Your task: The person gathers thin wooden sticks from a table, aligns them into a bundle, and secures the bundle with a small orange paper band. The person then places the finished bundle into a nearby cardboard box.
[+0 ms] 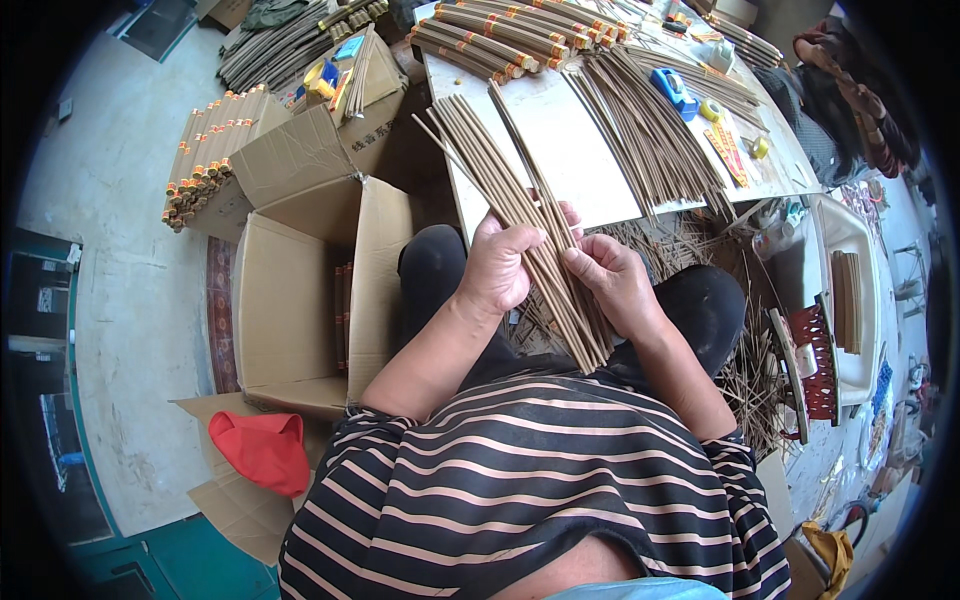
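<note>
While the left hand grips the stick bundle and the right hand pinches its edge, loose sticks could slide out onto the floor.

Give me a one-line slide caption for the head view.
Both hands, left hand and right hand, grip a bundle of thin brown sticks over a white table, open cardboard box alongside.

sticks: tan-brown | shirt: black-white stripes | cloth: red
</note>
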Motion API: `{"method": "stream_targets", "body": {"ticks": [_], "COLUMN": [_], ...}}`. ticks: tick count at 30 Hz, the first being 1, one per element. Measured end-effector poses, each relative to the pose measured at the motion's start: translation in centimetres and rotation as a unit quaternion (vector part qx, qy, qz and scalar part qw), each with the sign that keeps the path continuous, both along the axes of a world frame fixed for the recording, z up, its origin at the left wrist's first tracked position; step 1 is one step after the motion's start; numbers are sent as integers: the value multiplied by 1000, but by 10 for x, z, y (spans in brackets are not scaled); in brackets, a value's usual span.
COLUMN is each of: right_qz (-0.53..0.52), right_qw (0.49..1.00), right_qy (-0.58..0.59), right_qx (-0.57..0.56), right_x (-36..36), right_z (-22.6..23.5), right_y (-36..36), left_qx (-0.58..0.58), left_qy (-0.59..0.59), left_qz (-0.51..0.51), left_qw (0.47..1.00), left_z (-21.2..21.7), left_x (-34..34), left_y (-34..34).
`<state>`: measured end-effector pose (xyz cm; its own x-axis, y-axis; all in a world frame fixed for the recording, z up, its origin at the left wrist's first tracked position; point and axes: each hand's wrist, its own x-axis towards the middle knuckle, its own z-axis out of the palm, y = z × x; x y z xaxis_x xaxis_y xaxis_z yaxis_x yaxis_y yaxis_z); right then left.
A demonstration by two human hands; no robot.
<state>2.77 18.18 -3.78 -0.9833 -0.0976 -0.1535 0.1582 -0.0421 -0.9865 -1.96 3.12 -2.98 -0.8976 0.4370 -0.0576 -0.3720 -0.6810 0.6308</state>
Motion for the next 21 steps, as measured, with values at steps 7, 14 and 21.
{"method": "stream_targets", "body": {"ticks": [7,14,21], "right_qz": [-3,-5,-2], "right_qw": [1000,999,997], "right_qy": [13,29,22], "right_qx": [18,44,68], "right_x": [0,-1,-1], "right_z": [3,-2,-3], "right_y": [0,1,1], "left_qx": [-1,6,32], "left_qy": [-6,3,-17], "left_qz": [8,7,-3], "left_qw": [1000,1000,999], "left_z": [3,-7,-8], "left_x": [1,-1,-2], "left_y": [2,1,0]}}
